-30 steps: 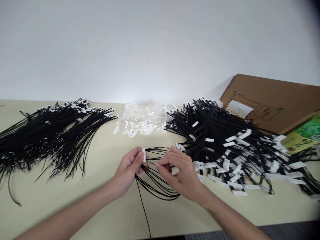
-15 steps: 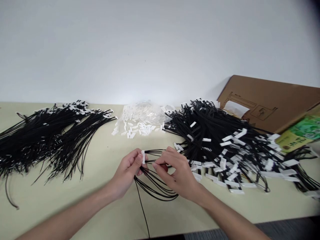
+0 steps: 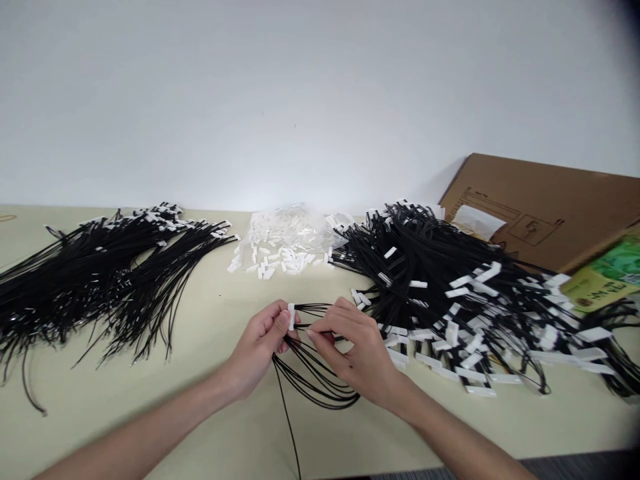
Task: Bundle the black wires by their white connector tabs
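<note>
My left hand (image 3: 265, 339) is closed on a white connector housing (image 3: 292, 316), pinched between thumb and fingers. Several thin black wires (image 3: 316, 308) run out of its right side, and more of them loop in a bundle (image 3: 320, 393) beneath my hands. From that bundle one loose wire (image 3: 287, 413) trails down toward the table's front edge. To the right of the housing, my right hand (image 3: 353, 343) pinches a black wire leading to it; the very tips of the fingers partly hide the grip.
Loose white housings (image 3: 287, 259) lie before a clear plastic bag (image 3: 305, 227) of more. Piles of black wires stand left (image 3: 100, 267) and right (image 3: 420, 260), the right one with many white housings. A cardboard box (image 3: 540, 200) leans by the wall beside a green-and-yellow packet (image 3: 605, 273).
The whole view has shifted slightly, so things appear a little further right. Both hands keep the same grip on the housing and wire.
</note>
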Available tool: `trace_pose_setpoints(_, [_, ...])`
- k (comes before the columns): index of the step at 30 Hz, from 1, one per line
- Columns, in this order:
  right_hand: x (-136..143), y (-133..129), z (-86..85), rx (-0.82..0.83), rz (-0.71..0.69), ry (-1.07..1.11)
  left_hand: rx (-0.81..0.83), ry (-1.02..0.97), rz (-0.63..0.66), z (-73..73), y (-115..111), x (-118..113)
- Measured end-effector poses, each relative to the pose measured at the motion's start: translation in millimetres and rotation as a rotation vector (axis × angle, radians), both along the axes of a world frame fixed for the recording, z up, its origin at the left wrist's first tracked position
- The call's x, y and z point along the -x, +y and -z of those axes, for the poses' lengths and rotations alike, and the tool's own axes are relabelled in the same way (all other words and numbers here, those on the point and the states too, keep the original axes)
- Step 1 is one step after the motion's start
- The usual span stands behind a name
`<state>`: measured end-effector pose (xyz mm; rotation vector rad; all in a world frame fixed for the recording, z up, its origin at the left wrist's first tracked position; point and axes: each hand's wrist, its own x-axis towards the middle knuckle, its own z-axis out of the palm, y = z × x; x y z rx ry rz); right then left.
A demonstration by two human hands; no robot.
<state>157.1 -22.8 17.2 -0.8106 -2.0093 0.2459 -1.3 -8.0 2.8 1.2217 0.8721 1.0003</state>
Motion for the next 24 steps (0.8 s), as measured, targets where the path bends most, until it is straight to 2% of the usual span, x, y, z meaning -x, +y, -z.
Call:
trace_pose_setpoints(3, [-0.8,-0.5,-0.1,-0.057,0.054,0.007,-0.001,-0.018,-0.056,1.2,3.8,-0.6])
trace_pose_setpoints(5, [-2.4,-1.5,-0.1,-0.122,0.038,-0.007,0.006,-0.053,-0.130,1.6,7.8,0.4])
trace_pose_setpoints(10, [-3.6,-2.3,4.0,-0.264,-0.223,-0.283,0.150,-0.188,-0.309,0.8,16.7,6.8])
trace_pose_setpoints(12, [-2.4,-0.8,7.0,-0.255,-0.260,-0.382,0.200,-0.227,-0.339,1.0,17.9,8.7])
trace_pose_setpoints(14, [-1.2,1.2,9.0,-0.200,-0.295,-0.383,0.217,-0.245,-0.352,2.2,18.0,9.2])
trace_pose_setpoints(16, [-0.6,2.5,8.5,-0.091,-0.347,-0.274,0.217,-0.244,-0.356,4.2,17.6,8.5])
trace_pose_setpoints(19, [-2.1,3.4,4.0,0.165,-0.355,0.031,0.202,-0.231,-0.365,6.7,17.4,7.5])
trace_pose_setpoints(22, [-9.3,6.9,-1.5,0.433,-0.226,0.455,0.157,-0.226,-0.365,7.1,18.2,7.9])
trace_pose_setpoints(24, [-17.9,12.3,-5.2,0.524,-0.128,0.776,0.109,-0.209,-0.365,6.4,18.7,8.8])
